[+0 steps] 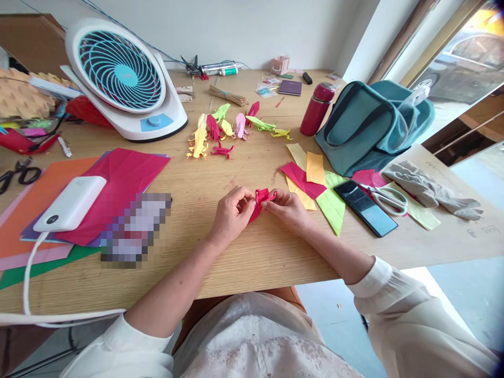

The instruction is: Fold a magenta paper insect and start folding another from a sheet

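A white wall [268,31] backs the wooden table [195,186] — red paper [261,197] held above.

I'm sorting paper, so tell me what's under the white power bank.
The white power bank lies partly on a red sheet, with a purple sheet, orange sheet, pink sheet and green sheet showing lower down. Whatever it covers is hidden.

Folded red paper [260,197] partly hidden, pixelated object [136,228]

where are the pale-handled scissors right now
In the head view, the pale-handled metal scissors lie on the right of the wooden table, between the flat black phone and the crumpled grey fabric.
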A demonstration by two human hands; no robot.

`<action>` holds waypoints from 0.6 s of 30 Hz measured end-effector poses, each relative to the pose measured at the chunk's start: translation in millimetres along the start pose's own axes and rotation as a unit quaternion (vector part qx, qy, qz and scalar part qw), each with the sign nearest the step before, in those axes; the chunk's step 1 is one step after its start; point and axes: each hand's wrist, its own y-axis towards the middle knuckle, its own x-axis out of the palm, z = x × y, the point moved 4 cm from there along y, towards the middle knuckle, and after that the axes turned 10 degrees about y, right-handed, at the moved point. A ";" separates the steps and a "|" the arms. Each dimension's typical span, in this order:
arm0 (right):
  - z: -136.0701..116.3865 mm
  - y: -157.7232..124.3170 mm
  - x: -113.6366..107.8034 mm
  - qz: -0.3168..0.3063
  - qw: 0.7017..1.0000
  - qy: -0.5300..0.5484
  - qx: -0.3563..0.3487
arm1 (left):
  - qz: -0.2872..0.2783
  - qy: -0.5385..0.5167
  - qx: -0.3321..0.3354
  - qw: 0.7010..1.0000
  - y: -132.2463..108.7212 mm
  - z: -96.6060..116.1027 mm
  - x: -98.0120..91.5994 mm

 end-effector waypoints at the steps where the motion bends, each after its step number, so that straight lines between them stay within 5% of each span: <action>1: 0.0 -0.1 0.5 -0.003 1.000 -0.007 0.002 | 0.000 0.011 0.004 1.000 0.3 1.3 -0.7; 12: -2.9 -1.4 9.4 -0.001 0.999 -0.039 -0.012 | 0.059 0.013 -0.018 0.998 -2.7 0.9 4.5; 18: 1.2 1.5 3.9 0.005 0.999 -0.045 -0.004 | 0.000 -0.060 -0.090 0.994 -2.5 -8.6 8.3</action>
